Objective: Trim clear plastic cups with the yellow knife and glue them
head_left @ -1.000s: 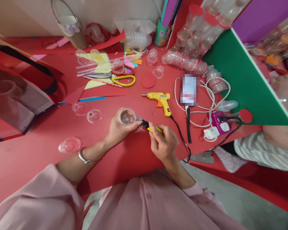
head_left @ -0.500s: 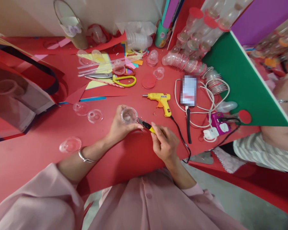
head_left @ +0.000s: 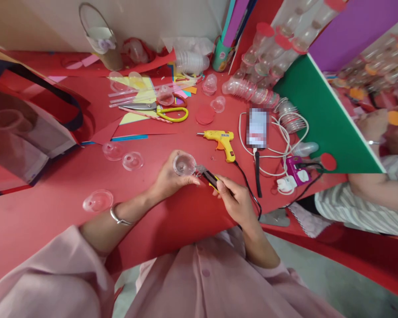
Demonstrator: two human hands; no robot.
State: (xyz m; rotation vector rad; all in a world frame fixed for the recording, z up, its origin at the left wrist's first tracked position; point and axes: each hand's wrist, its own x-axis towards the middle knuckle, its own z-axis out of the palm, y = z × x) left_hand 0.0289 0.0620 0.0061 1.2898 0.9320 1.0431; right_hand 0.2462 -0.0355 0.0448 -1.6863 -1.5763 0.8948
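My left hand (head_left: 170,176) is wrapped round a small clear plastic cup (head_left: 185,164), its round mouth turned up toward me. In my right hand (head_left: 234,196) is a yellow and black utility knife (head_left: 210,179), its tip at the cup's right side. A small clear scrap shows by the blade, which I cannot see sharply. Just beyond my hands lies a yellow hot glue gun (head_left: 220,141). Left of them, clear dome lids (head_left: 132,160) rest on the red table (head_left: 172,221), with another dome lid (head_left: 98,201) nearer to me.
Scissors (head_left: 172,114) with yellow and red handles lie behind on yellow paper. A phone (head_left: 257,128), looped white cables and a purple power block (head_left: 298,172) are at the right, beside a green board (head_left: 331,128). A co-worker's striped sleeve (head_left: 351,207) shows beyond it.
My right hand has turned and shifted slightly right and down with the utility knife, whose dark side now faces up. The cup is tipped a little differently, slightly right.
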